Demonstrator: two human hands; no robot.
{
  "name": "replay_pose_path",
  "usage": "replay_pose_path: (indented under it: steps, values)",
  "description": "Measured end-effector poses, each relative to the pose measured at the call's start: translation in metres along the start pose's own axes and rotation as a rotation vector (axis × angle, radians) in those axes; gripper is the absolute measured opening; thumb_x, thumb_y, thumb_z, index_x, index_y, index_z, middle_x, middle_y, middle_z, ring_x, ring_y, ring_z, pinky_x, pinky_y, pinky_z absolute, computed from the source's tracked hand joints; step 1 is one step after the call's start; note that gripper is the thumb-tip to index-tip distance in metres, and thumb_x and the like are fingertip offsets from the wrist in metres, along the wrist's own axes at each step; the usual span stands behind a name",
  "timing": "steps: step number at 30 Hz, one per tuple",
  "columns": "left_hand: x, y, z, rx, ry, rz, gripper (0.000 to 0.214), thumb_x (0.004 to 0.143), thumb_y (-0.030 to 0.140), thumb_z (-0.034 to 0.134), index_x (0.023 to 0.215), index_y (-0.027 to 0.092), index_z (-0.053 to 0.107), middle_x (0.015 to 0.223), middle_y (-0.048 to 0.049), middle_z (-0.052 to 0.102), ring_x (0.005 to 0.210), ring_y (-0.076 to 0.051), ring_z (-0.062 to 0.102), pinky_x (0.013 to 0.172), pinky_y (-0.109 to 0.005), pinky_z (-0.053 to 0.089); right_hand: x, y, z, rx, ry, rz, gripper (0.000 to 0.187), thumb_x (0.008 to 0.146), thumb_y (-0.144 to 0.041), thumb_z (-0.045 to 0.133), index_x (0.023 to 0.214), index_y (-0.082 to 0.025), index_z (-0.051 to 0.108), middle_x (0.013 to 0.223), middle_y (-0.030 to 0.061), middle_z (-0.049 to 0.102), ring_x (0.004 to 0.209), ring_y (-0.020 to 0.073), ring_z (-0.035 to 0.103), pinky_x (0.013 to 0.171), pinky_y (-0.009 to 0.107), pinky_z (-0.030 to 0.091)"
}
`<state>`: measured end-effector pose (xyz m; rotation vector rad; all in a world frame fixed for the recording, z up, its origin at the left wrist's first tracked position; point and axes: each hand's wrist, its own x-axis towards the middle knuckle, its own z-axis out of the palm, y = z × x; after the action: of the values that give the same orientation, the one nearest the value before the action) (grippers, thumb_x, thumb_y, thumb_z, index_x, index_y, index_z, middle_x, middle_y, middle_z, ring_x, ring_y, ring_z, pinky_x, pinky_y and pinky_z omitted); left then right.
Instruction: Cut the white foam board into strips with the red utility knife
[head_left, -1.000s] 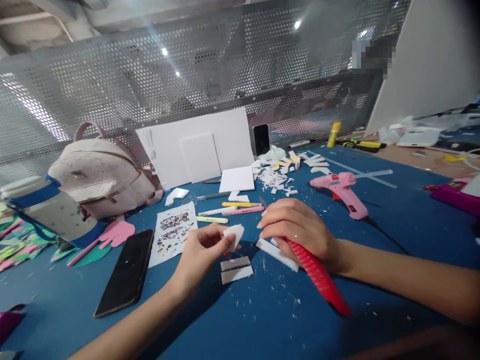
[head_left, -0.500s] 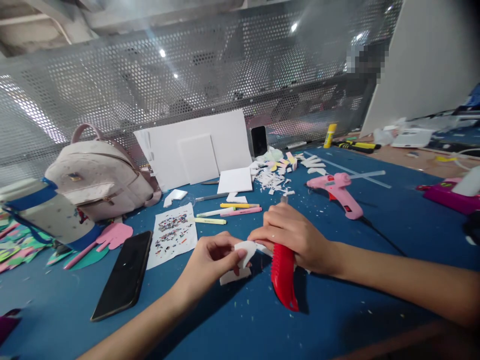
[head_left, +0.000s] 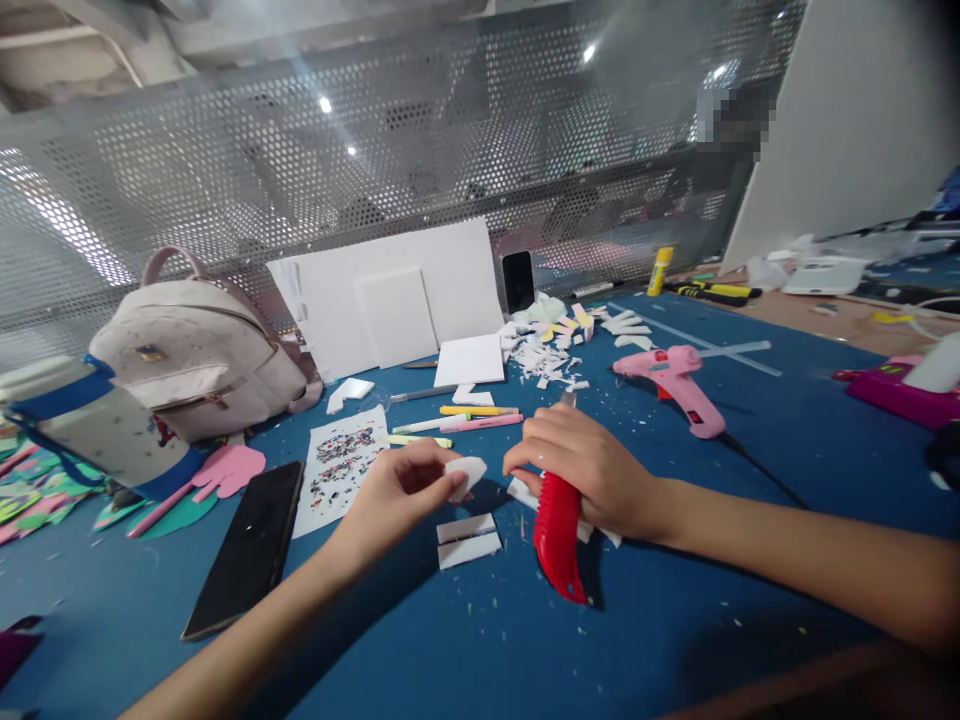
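Between the thumb and fingers of my left hand (head_left: 409,482) is a small white piece of foam board (head_left: 468,472), pinched just above the table. My right hand (head_left: 592,462) is wrapped round a red utility knife (head_left: 559,540); its handle slants toward me and a bit of metal blade shows beyond the knuckles. White scraps (head_left: 523,492) lie under and beside that hand, partly hidden by it. On the blue table below my left hand rest two narrow white foam strips (head_left: 469,550), side by side with a thin gap.
A pink glue gun (head_left: 679,385) lies to the right, its cord trailing. Several markers (head_left: 480,423) and a pile of white offcuts (head_left: 541,358) are farther back. At left are a black phone (head_left: 247,550), a speckled sheet (head_left: 341,475), a tumbler (head_left: 112,430) and a backpack (head_left: 202,350).
My left hand has moved left and up, away from my right hand, with the white piece in it. Both strips now show. The knife has shifted slightly to the left.
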<state>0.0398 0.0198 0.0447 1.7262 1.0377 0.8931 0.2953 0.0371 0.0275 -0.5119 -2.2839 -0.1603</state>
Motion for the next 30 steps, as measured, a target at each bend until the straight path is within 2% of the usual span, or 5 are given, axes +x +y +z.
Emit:
replay_pose_path:
  steps: [5, 13, 20, 24, 30]
  values:
    - [0.003, -0.005, -0.023, 0.1, 0.003, 0.016, 0.028, 0.089, 0.046, 0.073, 0.081, 0.019, 0.077, 0.08, -0.0049, 0.072, 0.076, -0.018, 0.068, 0.072, -0.029, 0.057, -0.002, 0.006, 0.011, 0.0, -0.129, 0.032, 0.024, 0.107, -0.02, 0.052, 0.091, -0.017, 0.069, 0.081, 0.0032, 0.061, 0.075, 0.0197, 0.049, 0.073, 0.032, 0.034]
    - [-0.027, -0.02, -0.037, 0.185, -0.009, -0.022, 0.033, 0.095, 0.047, 0.066, 0.079, 0.02, 0.077, 0.078, -0.0056, 0.074, 0.074, -0.018, 0.068, 0.07, -0.029, 0.054, -0.003, 0.009, 0.024, 0.015, -0.293, 0.125, 0.015, 0.101, -0.016, 0.06, 0.091, -0.019, 0.07, 0.082, 0.0016, 0.063, 0.077, 0.0199, 0.054, 0.075, 0.033, 0.035]
    - [-0.038, -0.013, -0.058, 0.344, 0.062, 0.013, 0.026, 0.096, 0.042, 0.062, 0.107, 0.023, 0.076, 0.076, -0.0019, 0.071, 0.069, -0.018, 0.067, 0.066, -0.027, 0.052, 0.001, 0.005, 0.019, -0.012, -0.356, 0.135, 0.011, 0.099, -0.013, 0.064, 0.092, -0.019, 0.071, 0.085, 0.0025, 0.065, 0.078, 0.0204, 0.056, 0.075, 0.034, 0.036]
    - [-0.041, -0.018, -0.08, 0.515, -0.013, 0.019, 0.016, 0.089, 0.035, 0.068, 0.095, 0.026, 0.079, 0.076, -0.0008, 0.075, 0.072, -0.02, 0.069, 0.066, -0.026, 0.051, 0.006, 0.006, 0.018, -0.012, -0.386, 0.129, 0.01, 0.096, -0.011, 0.068, 0.091, -0.02, 0.07, 0.085, 0.0017, 0.067, 0.079, 0.0204, 0.057, 0.075, 0.034, 0.036]
    - [-0.041, -0.039, -0.089, 0.677, -0.088, 0.062, 0.019, 0.091, 0.032, 0.063, 0.101, 0.026, 0.078, 0.106, -0.0061, 0.077, 0.096, -0.024, 0.072, 0.087, -0.033, 0.053, 0.016, 0.007, 0.02, -0.013, -0.449, 0.119, 0.021, 0.082, 0.001, 0.073, 0.086, -0.019, 0.068, 0.085, 0.002, 0.068, 0.081, 0.0211, 0.058, 0.077, 0.034, 0.037]
